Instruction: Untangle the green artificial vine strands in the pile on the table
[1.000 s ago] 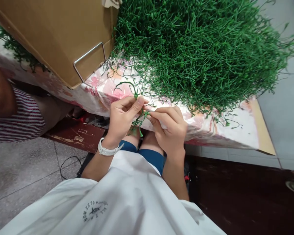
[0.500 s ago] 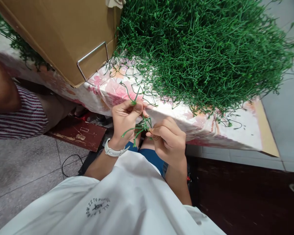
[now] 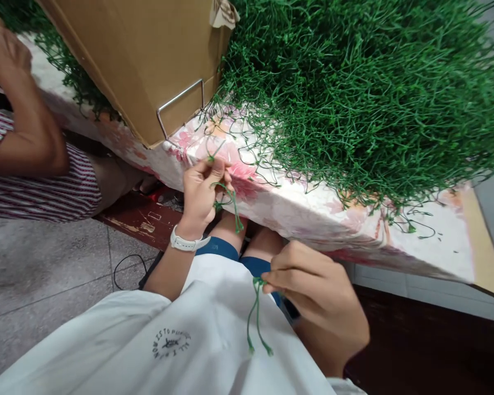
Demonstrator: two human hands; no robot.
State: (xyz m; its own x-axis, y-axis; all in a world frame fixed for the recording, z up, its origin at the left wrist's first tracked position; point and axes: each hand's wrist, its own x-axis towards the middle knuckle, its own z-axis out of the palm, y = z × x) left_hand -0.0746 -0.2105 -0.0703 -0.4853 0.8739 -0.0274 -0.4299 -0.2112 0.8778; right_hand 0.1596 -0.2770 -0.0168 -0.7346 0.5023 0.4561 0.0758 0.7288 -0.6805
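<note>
My left hand [image 3: 201, 189], with a white watch [image 3: 187, 241] on its wrist, pinches thin green plastic stems [image 3: 235, 207] near the edge of the flowered tablecloth [image 3: 308, 211]. Some stems stick up above the thumb and others hang below the fingers. Lower and to the right, over my lap, my right hand [image 3: 319, 293] pinches a separate green stem piece [image 3: 257, 312] between thumb and finger. Two strands dangle from it over the white shirt. The two hands are well apart. Behind them a large heap of green stems [image 3: 362, 99] covers much of the table.
A tall cardboard box [image 3: 148, 60] with a metal wire frame [image 3: 181, 99] at its base stands left of the heap. Another person's arm [image 3: 37, 120] is at the far left. A dark red bench [image 3: 148, 219] lies below the table.
The hands have moved apart: my right hand has come down and right with a stem piece, while my left hand keeps its stems. The other person's forearm and hand have come into view.
</note>
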